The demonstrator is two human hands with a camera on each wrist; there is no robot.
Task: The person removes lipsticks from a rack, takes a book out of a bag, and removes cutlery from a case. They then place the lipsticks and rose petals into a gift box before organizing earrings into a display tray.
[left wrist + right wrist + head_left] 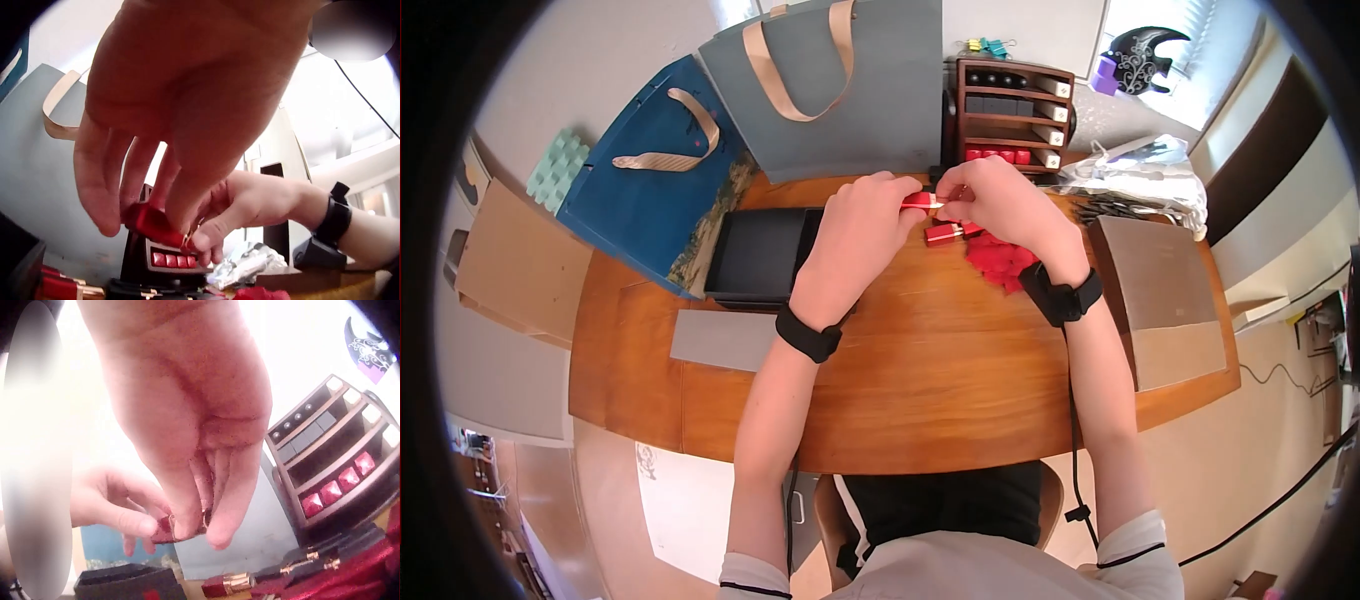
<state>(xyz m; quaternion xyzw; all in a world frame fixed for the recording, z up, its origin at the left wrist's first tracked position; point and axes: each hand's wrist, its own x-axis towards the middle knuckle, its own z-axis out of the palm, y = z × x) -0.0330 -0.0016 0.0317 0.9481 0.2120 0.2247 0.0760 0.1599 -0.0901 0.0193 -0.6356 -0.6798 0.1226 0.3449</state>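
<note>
Both hands meet over the back of the wooden table around one small red tube with a gold band. My left hand (862, 222) grips the red end of the tube (156, 226) between thumb and fingers. My right hand (1010, 205) pinches its gold-banded end, thumb against fingertips, as the right wrist view also shows. Just below the hands lies another red and gold tube (943, 234), beside a heap of red cloth or petals (1000, 262); which of the two it is I cannot tell.
Behind the hands stands a dark shelf rack (1012, 118) with red items in its lowest row. Grey (880, 100) and blue (635, 165) paper bags stand at back left, above an open black box (755, 255). A brown box (1165, 300) lies right; clear plastic wrapping (1140, 175) is behind it.
</note>
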